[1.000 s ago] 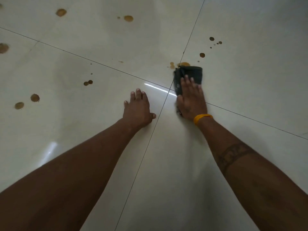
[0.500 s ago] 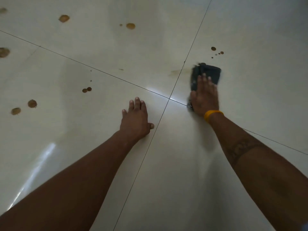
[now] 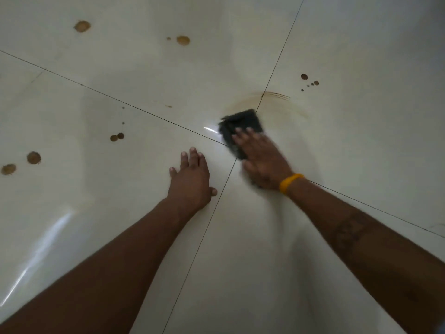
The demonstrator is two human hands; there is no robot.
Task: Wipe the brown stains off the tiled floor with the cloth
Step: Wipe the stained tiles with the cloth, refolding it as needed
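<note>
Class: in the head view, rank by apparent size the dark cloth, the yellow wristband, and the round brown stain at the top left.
1. dark cloth, though partly hidden under the right hand.
2. yellow wristband and top-left brown stain: look similar; the stain lies farther from the camera, so unranked.

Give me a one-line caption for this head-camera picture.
Right hand presses dark cloth over smeared brown stains.

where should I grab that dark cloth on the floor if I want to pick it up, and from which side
Pinch the far edge of the dark cloth, coming from above and beyond it. It lies flat and folded on the tiled floor, and the right hand covers its near part, so only the far edge and corners are exposed.
</note>
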